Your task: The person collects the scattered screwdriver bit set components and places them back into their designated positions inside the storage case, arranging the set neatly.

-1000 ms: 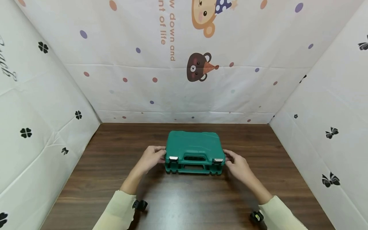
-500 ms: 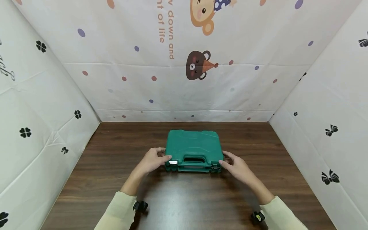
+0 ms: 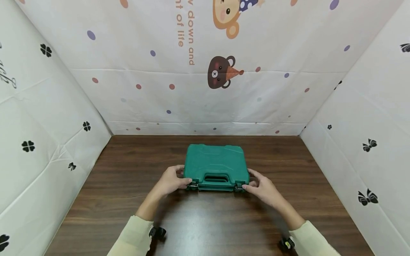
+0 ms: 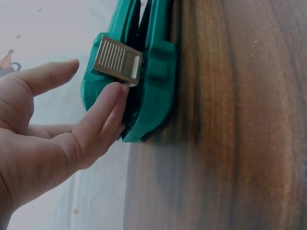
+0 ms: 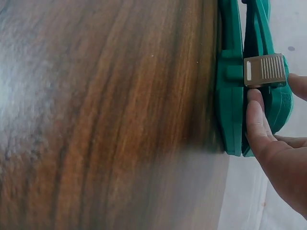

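Note:
A green plastic carry case (image 3: 215, 160) lies on the table, its handle and two metal latches toward me. Its lid is lowered, with a narrow dark gap between lid and base in both wrist views. At the left front corner is my left hand (image 3: 169, 182). Its fingers reach to the seam under the left latch (image 4: 117, 60), while the thumb is held out beside the lid. My right hand (image 3: 266, 188) takes the right front corner, index fingertip in the gap beneath the right latch (image 5: 265, 70) and thumb (image 5: 298, 86) at the lid's edge. The case's inside is hidden.
The dark wood-grain table (image 3: 205, 220) carries the case near its far half. White printed sheets stand around it: the back one (image 3: 144, 103), the left one (image 3: 41, 177) and the right one (image 3: 358, 160). A small black device sits on each wrist.
The raised front of the lid has come down and the gap above the base has narrowed. Both thumbs have moved from the case's sides toward the front latches.

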Available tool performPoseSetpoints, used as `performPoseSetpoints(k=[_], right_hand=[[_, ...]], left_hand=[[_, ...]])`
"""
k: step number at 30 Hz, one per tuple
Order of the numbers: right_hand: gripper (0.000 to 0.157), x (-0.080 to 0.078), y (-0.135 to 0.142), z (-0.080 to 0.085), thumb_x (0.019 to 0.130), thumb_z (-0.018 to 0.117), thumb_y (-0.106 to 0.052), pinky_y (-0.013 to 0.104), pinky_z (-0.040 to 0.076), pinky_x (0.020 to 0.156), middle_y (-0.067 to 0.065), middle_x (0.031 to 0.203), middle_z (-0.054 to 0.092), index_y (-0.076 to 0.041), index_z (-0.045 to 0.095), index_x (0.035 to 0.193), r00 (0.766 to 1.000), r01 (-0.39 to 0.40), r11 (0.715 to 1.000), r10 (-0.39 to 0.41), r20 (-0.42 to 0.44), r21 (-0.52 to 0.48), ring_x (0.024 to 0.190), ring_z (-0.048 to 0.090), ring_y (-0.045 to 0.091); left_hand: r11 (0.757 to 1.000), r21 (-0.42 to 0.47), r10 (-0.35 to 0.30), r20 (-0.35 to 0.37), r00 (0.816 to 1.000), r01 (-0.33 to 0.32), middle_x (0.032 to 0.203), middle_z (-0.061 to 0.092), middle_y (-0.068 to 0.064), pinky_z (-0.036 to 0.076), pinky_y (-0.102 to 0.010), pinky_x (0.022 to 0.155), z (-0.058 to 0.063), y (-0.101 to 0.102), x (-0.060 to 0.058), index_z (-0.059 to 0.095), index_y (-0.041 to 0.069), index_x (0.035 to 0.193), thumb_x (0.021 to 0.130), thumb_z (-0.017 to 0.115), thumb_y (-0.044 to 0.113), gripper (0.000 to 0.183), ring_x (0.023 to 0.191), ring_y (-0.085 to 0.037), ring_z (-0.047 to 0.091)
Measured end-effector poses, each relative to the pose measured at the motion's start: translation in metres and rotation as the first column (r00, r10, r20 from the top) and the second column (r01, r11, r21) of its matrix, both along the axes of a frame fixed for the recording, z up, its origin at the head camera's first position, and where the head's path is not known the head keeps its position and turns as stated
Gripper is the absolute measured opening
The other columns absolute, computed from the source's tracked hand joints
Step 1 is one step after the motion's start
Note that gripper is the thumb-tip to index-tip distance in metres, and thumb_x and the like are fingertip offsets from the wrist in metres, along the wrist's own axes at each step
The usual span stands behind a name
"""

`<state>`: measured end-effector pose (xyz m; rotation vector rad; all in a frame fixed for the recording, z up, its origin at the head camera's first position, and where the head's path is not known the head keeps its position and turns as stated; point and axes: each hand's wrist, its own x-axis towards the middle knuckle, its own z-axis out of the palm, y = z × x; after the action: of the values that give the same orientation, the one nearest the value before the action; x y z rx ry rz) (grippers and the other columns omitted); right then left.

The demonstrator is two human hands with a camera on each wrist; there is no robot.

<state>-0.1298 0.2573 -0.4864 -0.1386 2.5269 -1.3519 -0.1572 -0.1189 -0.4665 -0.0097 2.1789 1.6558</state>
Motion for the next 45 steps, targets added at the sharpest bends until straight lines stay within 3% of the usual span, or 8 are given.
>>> performPoseSetpoints(k=[11,18,25,29,36,42,45], right_hand=[[0.083,0.001,0.0,-0.005,0.096,0.075,-0.033,0.027,0.052,0.071,0.009,0.105,0.077,-0.002,0.032,0.16,1.0,-0.014,1.0,0.014,-0.015,-0.023,0.094,0.072,0.014],[0.082,-0.001,0.0,-0.005,0.096,0.075,-0.032,0.026,0.053,0.072,0.01,0.104,0.077,-0.002,0.032,0.16,1.0,-0.017,0.999,0.016,-0.023,-0.03,0.094,0.073,0.015],[0.081,-0.002,0.001,-0.006,0.097,0.074,-0.033,0.025,0.053,0.073,0.011,0.104,0.077,-0.002,0.032,0.16,0.999,-0.023,0.999,0.022,-0.033,-0.045,0.094,0.074,0.018],[0.081,-0.002,0.002,-0.009,0.098,0.073,-0.032,0.025,0.054,0.07,0.014,0.108,0.075,-0.002,0.031,0.161,0.999,-0.027,0.997,0.024,-0.038,-0.07,0.092,0.075,0.021],[0.083,0.0,0.001,-0.013,0.097,0.075,-0.03,0.024,0.052,0.069,0.015,0.109,0.074,-0.002,0.031,0.161,0.998,-0.021,0.999,0.019,-0.056,-0.038,0.09,0.074,0.019],[0.082,0.003,-0.002,-0.013,0.095,0.077,-0.031,0.023,0.055,0.068,0.025,0.14,0.052,-0.002,0.036,0.159,0.997,0.0,1.0,0.002,-0.081,0.026,0.089,0.072,0.011],[0.081,0.004,-0.002,-0.013,0.094,0.078,-0.031,0.024,0.055,0.065,0.026,0.141,0.05,-0.001,0.037,0.158,0.995,-0.004,0.998,0.01,-0.103,0.055,0.087,0.071,0.01]], left_hand=[[0.999,0.03,0.042,-0.037,0.998,-0.041,0.132,0.057,-0.026,0.065,-0.041,0.082,-0.011,0.001,0.003,0.042,-0.005,0.153,0.092,0.075,0.0,0.07,0.089,-0.023,0.074],[0.997,-0.053,0.056,-0.134,0.989,-0.063,0.129,0.062,-0.021,0.063,-0.035,0.077,-0.015,0.0,0.004,0.049,-0.003,0.15,0.091,0.078,0.008,0.067,0.096,-0.022,0.071],[0.998,0.005,0.064,-0.098,0.993,-0.063,0.13,0.061,-0.022,0.065,-0.036,0.077,-0.015,0.001,0.004,0.046,-0.002,0.152,0.089,0.079,0.005,0.071,0.097,-0.023,0.071],[0.997,-0.068,0.031,-0.128,0.991,-0.04,0.129,0.064,-0.018,0.062,-0.034,0.075,-0.015,0.001,0.005,0.046,0.001,0.153,0.086,0.083,0.009,0.077,0.102,-0.024,0.069],[0.989,-0.145,0.005,-0.185,0.983,-0.032,0.125,0.066,-0.017,0.06,-0.033,0.072,-0.017,0.003,0.007,0.046,-0.001,0.152,0.083,0.086,0.007,0.08,0.091,-0.019,0.07],[0.977,-0.207,0.006,-0.2,0.98,-0.048,0.127,0.059,-0.022,0.06,-0.032,0.071,-0.018,0.006,0.01,0.046,-0.002,0.152,0.082,0.087,0.008,0.082,0.086,-0.019,0.067],[0.965,-0.256,-0.006,-0.23,0.973,-0.055,0.126,0.058,-0.022,0.059,-0.035,0.076,-0.018,0.008,0.01,0.049,-0.003,0.15,0.081,0.089,0.01,0.082,0.095,-0.024,0.066]])
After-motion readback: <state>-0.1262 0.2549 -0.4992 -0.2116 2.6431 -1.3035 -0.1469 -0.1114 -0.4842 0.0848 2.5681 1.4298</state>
